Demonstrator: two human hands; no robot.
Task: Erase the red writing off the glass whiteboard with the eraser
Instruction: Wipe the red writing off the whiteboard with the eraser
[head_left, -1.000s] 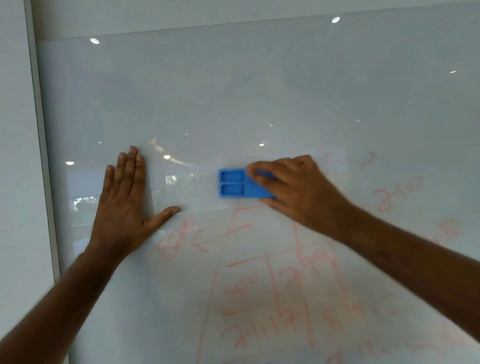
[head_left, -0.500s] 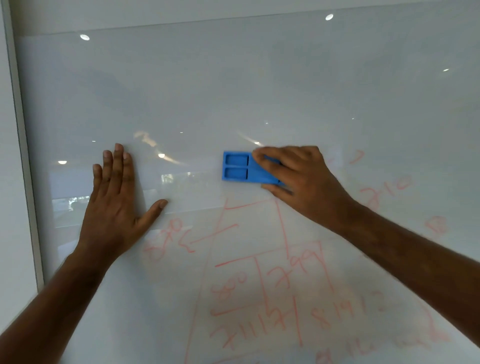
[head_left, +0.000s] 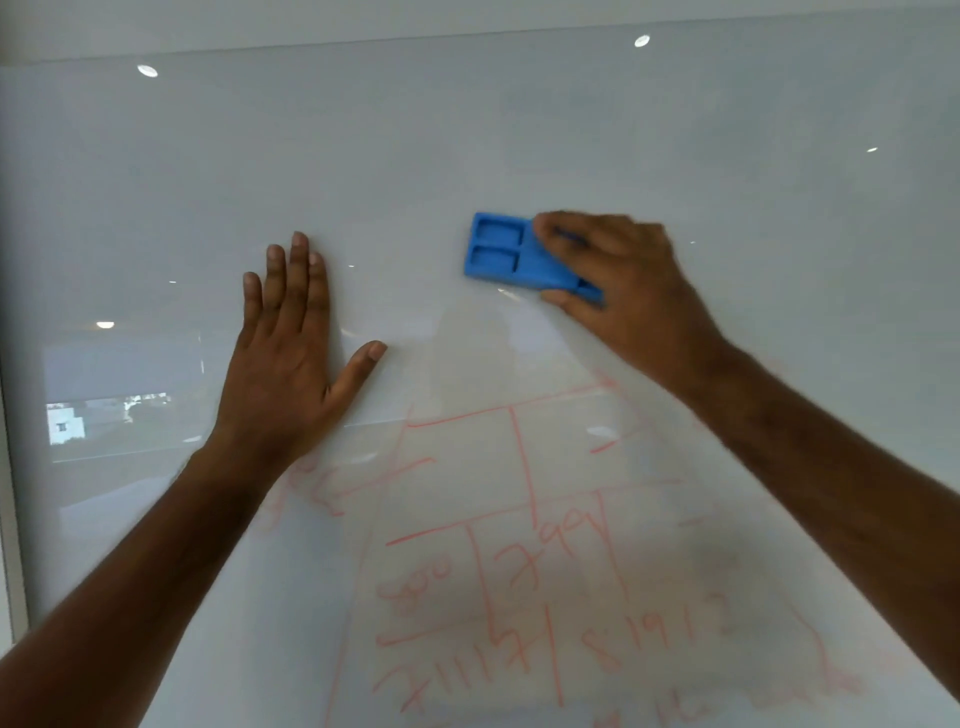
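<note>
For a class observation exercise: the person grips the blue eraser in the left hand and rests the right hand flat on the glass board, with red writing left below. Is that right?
Not quite: the hands are swapped. The head view shows the right hand gripping the blue eraser, while the left hand rests flat on the glass board. Red writing does remain below.

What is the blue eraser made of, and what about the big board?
The blue eraser looks like matte moulded plastic or dense foam: even colour, no shine, two neat rectangular hollows. The board looks like glossy glass: it mirrors ceiling lights and a window view.
</note>
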